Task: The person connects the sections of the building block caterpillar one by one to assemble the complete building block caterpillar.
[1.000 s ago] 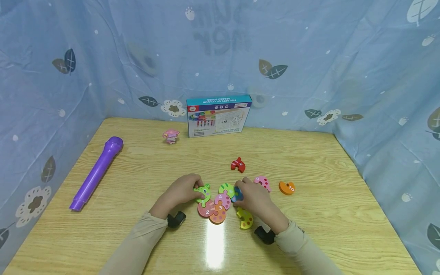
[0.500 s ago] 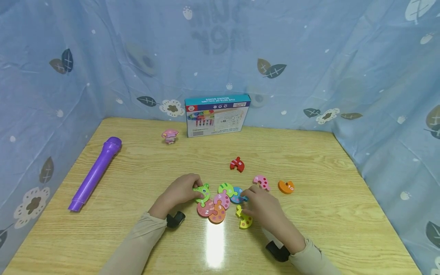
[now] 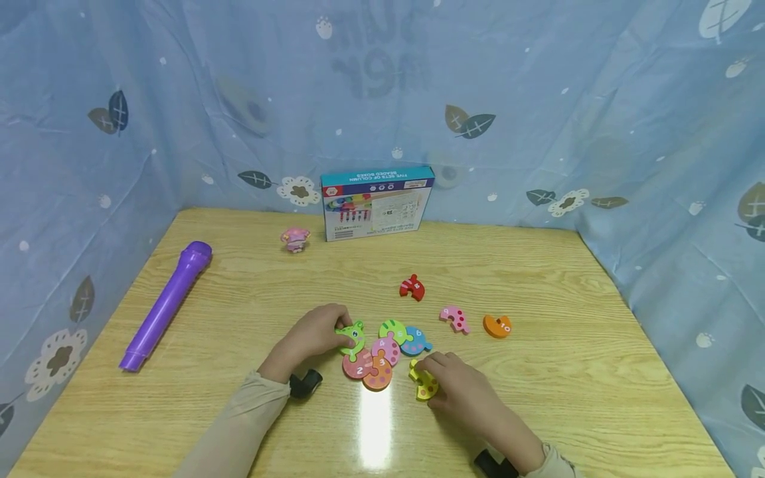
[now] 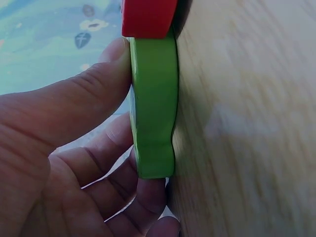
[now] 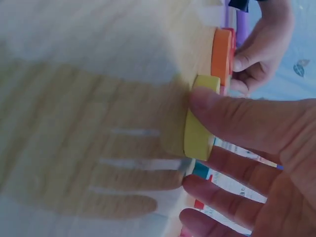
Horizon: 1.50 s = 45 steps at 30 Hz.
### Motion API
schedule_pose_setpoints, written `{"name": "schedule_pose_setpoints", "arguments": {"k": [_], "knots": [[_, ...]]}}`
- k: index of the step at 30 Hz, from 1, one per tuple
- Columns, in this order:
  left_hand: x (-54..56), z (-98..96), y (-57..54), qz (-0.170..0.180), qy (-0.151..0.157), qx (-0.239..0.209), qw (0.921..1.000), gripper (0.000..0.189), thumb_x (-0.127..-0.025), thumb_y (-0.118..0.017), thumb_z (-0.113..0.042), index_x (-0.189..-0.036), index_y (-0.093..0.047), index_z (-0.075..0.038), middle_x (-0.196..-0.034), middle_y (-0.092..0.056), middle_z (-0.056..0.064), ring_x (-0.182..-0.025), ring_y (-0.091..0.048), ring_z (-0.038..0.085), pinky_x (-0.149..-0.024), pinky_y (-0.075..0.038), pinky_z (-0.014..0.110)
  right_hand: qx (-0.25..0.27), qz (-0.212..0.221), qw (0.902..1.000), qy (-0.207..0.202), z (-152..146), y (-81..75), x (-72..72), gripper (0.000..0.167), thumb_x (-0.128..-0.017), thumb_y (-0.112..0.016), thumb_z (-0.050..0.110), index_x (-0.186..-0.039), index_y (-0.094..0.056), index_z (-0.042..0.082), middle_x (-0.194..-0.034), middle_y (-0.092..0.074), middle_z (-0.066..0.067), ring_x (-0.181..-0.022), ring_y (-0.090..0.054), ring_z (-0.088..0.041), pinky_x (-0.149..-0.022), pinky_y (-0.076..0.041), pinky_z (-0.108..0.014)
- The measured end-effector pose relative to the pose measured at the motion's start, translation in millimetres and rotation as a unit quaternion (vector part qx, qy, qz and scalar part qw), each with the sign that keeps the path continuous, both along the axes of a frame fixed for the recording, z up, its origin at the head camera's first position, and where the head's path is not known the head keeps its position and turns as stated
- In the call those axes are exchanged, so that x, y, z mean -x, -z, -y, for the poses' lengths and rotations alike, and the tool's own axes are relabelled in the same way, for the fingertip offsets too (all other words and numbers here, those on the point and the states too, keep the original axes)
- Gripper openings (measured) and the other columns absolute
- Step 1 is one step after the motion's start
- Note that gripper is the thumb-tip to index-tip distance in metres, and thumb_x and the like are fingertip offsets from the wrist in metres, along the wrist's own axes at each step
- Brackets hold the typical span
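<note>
My left hand (image 3: 315,332) holds the green puzzle piece with an animal face (image 3: 355,337), thumb along one side and fingers at its far edge in the left wrist view. That piece joins the red-brown piece 2 (image 3: 356,365). From there the chain curves through orange piece 3 (image 3: 378,380), pink piece 4 (image 3: 391,349), green piece 5 (image 3: 391,328) and blue piece 6 (image 3: 412,342). Right of the chain, my right hand (image 3: 463,392) pinches a yellow spotted puzzle piece (image 3: 426,388). Its thumb presses on the yellow piece's side in the right wrist view.
Loose puzzle pieces lie beyond the right hand: red 8 (image 3: 413,288), pink 9 (image 3: 457,319) and orange 10 (image 3: 497,326). A purple toy microphone (image 3: 167,304) lies at the left. A small pink figurine (image 3: 295,239) and a printed box (image 3: 378,204) stand at the back.
My right hand has let go of blue piece 6, drawn back toward the front and taken hold of the yellow piece. The left hand stays on the green face piece.
</note>
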State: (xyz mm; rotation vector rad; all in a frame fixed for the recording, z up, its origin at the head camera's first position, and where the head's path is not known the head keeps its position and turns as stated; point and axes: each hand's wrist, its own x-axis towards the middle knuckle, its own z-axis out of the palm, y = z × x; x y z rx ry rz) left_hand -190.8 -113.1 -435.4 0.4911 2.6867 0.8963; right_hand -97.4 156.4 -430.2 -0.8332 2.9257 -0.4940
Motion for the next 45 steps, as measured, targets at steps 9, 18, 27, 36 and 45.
{"name": "schedule_pose_setpoints", "arguments": {"k": [9,18,27,36,45], "knots": [[-0.6,1.8,0.5,0.002,-0.006,-0.005,1.0000,0.026,-0.070,-0.080,-0.021,-0.085,-0.060,-0.012,-0.077,-0.052,-0.002,-0.072,-0.046,0.014,-0.069,-0.040,0.030,0.015,-0.024,0.9996,-0.009,1,1.0,0.1,0.041,-0.071,-0.077,0.015,-0.108,-0.060,0.017,-0.110,-0.061,0.006,-0.094,-0.054,-0.012,-0.078,-0.048,-0.030],[-0.3,2.2,0.1,0.005,-0.006,-0.009,0.9999,0.027,-0.071,-0.080,-0.022,-0.085,-0.060,-0.011,-0.078,-0.052,-0.002,-0.073,-0.046,0.014,-0.068,-0.040,0.030,0.020,-0.052,0.9942,0.092,-3,-6.5,12.2,0.049,-0.063,-0.084,0.020,-0.106,-0.061,0.013,-0.105,-0.062,0.001,-0.096,-0.057,-0.017,-0.075,-0.049,-0.033],[-0.6,1.2,1.0,0.006,-0.005,-0.007,0.9999,0.027,-0.070,-0.080,-0.022,-0.086,-0.060,-0.011,-0.078,-0.053,-0.002,-0.073,-0.047,0.014,-0.069,-0.040,0.030,0.037,-0.028,0.9877,0.149,-7,-0.9,26.2,0.049,-0.065,-0.083,0.017,-0.109,-0.061,0.011,-0.111,-0.061,-0.006,-0.098,-0.056,-0.021,-0.074,-0.048,-0.035],[-1.1,0.6,-0.1,0.008,-0.005,-0.008,0.9999,0.027,-0.070,-0.080,-0.021,-0.085,-0.060,-0.011,-0.078,-0.052,-0.002,-0.072,-0.046,0.014,-0.069,-0.040,0.030,0.034,-0.021,0.9870,0.156,-6,2.6,32.0,0.047,-0.066,-0.083,0.020,-0.108,-0.063,0.011,-0.108,-0.061,-0.003,-0.092,-0.056,-0.018,-0.071,-0.046,-0.033],[-1.6,0.0,-1.8,0.009,-0.006,-0.010,0.9999,0.026,-0.071,-0.080,-0.021,-0.085,-0.060,-0.011,-0.077,-0.052,-0.001,-0.072,-0.046,0.014,-0.068,-0.040,0.030,0.023,-0.014,0.9875,0.155,-4,5.2,35.8,0.047,-0.065,-0.084,0.022,-0.106,-0.063,0.012,-0.100,-0.059,0.000,-0.077,-0.049,-0.013,-0.059,-0.041,-0.028]]}}
